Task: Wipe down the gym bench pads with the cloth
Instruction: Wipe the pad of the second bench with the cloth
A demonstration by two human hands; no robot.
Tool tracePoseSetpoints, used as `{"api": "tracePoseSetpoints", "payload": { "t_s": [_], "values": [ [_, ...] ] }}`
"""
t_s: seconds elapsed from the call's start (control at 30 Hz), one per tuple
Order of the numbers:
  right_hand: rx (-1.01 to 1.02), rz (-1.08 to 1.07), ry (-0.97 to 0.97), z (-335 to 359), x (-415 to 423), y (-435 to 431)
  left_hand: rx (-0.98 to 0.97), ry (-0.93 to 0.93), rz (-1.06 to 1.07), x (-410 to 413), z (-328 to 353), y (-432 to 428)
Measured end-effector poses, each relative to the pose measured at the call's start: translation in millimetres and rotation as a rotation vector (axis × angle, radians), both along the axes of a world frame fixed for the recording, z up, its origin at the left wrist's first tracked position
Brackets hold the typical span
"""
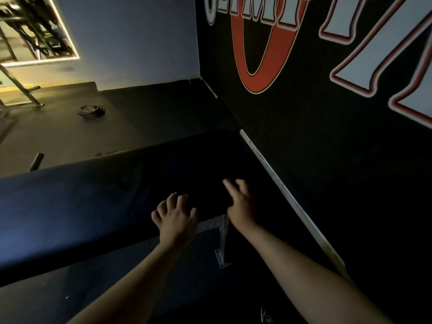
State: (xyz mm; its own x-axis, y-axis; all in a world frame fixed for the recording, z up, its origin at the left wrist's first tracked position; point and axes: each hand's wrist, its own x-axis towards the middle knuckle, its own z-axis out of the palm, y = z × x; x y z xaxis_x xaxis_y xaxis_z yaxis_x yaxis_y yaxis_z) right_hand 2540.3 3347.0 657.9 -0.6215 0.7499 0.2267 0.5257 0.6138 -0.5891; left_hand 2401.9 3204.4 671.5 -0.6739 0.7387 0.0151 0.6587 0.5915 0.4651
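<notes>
The bench pad (98, 206) runs as a long, dark, padded slab across your view, from the left edge to its end by the dark wall (315, 141) with the big red and white lettering. Your left hand (176, 218) sits on the near edge of the pad close to that wall end, palm down. Its fingers are bent at the knuckles and the fingertips touch the upholstery. The surface there is too dark for you to tell whether the hand is pinching a cloth or only resting, so its grip cannot be read. Your right hand (240, 203) is just beside it, nearer the wall end of the pad. It reaches over the top surface with the fingers stretched forward and spread, a wide, loose hand holding nothing that shows. Both bare forearms come in from the lower edge of the view. Below the pad's near edge, between your two wrists, a pale metal bracket (221, 242) hangs from the underside of the bench. A white baseboard strip (278, 185) follows the foot of the wall just past the pad's end. Beyond the far side of the pad lies the dark floor, with a stack of weight plates (91, 112) well apart from the bench. A short bar stub (37, 161) pokes up near the pad's far edge. Further off beyond the plates, a slanted metal frame leg (22, 90) stands under a light-edged mirror (35, 31) on the pale wall.
</notes>
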Motion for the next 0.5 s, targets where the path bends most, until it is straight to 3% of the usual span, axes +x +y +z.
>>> {"api": "tracePoseSetpoints", "payload": {
  "t_s": [0.1, 0.2, 0.4, 0.5],
  "values": [
    [0.189, 0.172, -0.035, -1, -24, -33, -0.009, -0.015, 0.053, 7, 0, 14],
    [0.276, 0.204, -0.044, -1, -15, -27, 0.007, 0.001, 0.107, 9, -4, 17],
    [0.192, 0.003, -0.061, -8, 44, 36, 0.033, 0.031, 0.115, 13, -8, 17],
    [0.046, -0.138, 0.007, -2, 49, 53, 0.014, 0.023, 0.129, 11, -6, 19]
  ]
}}
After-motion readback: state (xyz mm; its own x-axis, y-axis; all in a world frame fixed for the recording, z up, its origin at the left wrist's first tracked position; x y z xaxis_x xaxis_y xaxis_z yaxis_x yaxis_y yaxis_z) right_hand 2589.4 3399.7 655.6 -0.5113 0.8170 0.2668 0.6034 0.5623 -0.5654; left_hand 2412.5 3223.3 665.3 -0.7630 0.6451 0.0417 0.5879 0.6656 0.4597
